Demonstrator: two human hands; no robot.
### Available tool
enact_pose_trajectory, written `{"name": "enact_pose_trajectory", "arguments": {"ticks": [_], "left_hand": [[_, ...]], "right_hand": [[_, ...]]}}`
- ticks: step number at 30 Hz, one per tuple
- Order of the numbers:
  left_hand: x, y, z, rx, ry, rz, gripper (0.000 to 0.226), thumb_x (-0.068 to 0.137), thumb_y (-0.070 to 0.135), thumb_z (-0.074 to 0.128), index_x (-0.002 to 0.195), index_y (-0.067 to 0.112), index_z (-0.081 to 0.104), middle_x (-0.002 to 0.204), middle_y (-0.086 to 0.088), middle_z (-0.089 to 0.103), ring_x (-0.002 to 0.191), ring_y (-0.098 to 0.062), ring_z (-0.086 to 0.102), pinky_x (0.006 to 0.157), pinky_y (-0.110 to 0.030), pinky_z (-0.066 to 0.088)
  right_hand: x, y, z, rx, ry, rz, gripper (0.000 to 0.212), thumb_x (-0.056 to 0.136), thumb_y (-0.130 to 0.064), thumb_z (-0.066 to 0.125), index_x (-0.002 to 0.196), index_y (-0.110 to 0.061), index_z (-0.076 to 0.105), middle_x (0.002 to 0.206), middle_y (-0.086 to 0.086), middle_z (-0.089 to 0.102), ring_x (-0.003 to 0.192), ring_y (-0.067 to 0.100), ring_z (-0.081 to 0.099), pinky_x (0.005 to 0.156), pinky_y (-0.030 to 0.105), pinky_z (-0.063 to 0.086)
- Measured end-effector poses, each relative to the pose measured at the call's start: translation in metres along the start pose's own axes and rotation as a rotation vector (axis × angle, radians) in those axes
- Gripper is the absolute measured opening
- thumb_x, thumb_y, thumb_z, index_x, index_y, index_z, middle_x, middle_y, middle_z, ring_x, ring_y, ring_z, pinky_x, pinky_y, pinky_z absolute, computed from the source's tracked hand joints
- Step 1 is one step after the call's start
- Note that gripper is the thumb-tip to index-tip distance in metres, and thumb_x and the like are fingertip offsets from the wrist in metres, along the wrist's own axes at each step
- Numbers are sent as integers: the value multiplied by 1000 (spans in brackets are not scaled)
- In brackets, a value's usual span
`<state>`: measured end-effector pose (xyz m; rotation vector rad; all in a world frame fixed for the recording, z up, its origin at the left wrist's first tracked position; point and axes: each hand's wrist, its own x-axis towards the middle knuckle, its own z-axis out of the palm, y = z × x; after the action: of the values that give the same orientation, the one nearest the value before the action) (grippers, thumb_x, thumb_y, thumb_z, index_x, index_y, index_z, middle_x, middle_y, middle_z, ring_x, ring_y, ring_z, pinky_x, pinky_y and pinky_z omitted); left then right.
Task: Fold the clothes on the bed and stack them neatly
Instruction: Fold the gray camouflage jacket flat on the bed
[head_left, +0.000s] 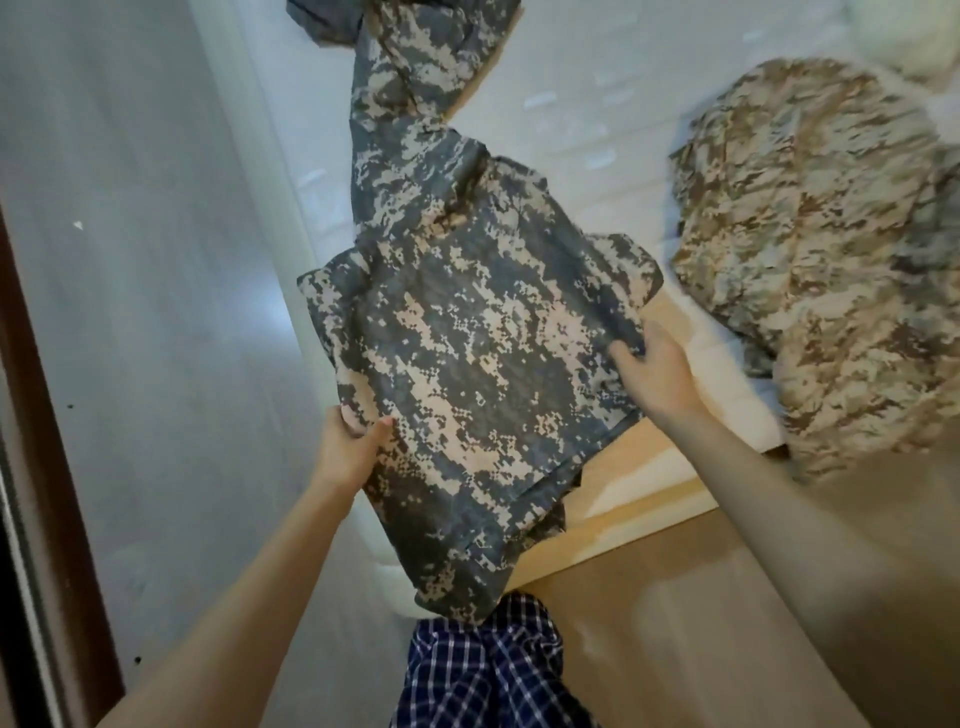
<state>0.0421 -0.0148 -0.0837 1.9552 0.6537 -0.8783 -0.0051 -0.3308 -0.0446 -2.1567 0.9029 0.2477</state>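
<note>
Between your hands hangs the grey camouflage garment (467, 338). Your left hand (345, 441) pinches its near left edge, thumb on top and fingers curled beneath. Your right hand (654, 369) grips its right edge, fingers curled into the cloth. You hold it lifted over the corner of the white-sheeted bed (597, 130), which sits on a pale wooden frame (649, 467). Pale, glossy floor (156, 260) runs along your left, with a dark brown door frame (31, 364) at the edge. The garment is pixel-patterned in grey and cream, and its far end trails twisted up the bed's left side. A tan camouflage pile (810, 249) lies crumpled on the bed to your right. Blue checked cloth (488, 665) shows below the garment.
</note>
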Motion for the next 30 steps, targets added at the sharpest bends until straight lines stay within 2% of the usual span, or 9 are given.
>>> {"name": "enact_pose_trajectory", "arguments": {"ticks": [4,7,10,13,17,19,21,24,30], "left_hand": [[-53,14,-16,148,-26,-14,62,89,19,63,140,10,30,121,-10,52,118,-31,53,95,-43,48],[-136,41,-30,271,64,291,76,85,30,68,147,19,25,146,-7,38,132,-23,39,108,-43,37],[-247,74,-28,260,-144,625,88,71,62,67,143,45,20,146,18,29,133,-4,28,111,-36,30],[-332,99,-7,309,-76,799,105,57,69,66,140,55,3,137,31,18,126,7,21,108,-24,24],[-363,147,-31,-80,185,840,53,81,12,65,123,39,48,117,18,57,109,-2,54,89,-13,43],[-364,173,-62,-123,215,863,30,87,7,57,93,37,58,85,15,64,88,-14,63,68,-15,46],[-369,199,-89,-170,127,844,19,92,16,55,86,32,61,84,11,66,88,-15,64,72,-25,49],[-397,239,-122,-260,-75,800,12,87,39,63,84,28,67,81,9,72,88,-15,68,73,-25,52],[-497,305,-175,-78,-390,1007,74,39,67,77,96,23,64,81,5,75,82,-14,72,77,-28,56]], "right_hand": [[-68,-42,-38,328,-54,-41,23,89,-11,51,106,-26,56,76,6,66,51,14,52,49,25,43],[-128,-85,-73,506,-85,-54,30,89,-10,56,111,-31,59,101,2,71,82,17,68,72,35,59],[-183,-137,-101,627,-67,-31,41,88,-24,63,128,-27,53,124,-13,59,108,1,59,91,26,52],[-234,-196,-124,715,-58,-14,28,90,-27,61,117,-27,58,116,-12,59,114,12,54,96,32,45],[-288,-254,-168,604,-139,-244,8,90,-19,59,91,-13,63,93,7,69,91,18,66,87,31,53],[-303,-264,-203,564,-170,-434,8,89,-16,61,91,-23,65,95,-1,69,89,11,68,84,23,54],[-306,-260,-241,493,-62,-561,13,88,-20,63,93,-31,64,96,-6,69,89,8,67,82,25,54],[-291,-238,-289,367,119,-594,33,84,-12,67,107,-33,54,109,-5,62,104,13,60,92,36,51],[-265,-220,-309,98,-191,-562,107,70,-37,79,149,-30,9,155,-4,19,142,14,20,114,32,24]]}}
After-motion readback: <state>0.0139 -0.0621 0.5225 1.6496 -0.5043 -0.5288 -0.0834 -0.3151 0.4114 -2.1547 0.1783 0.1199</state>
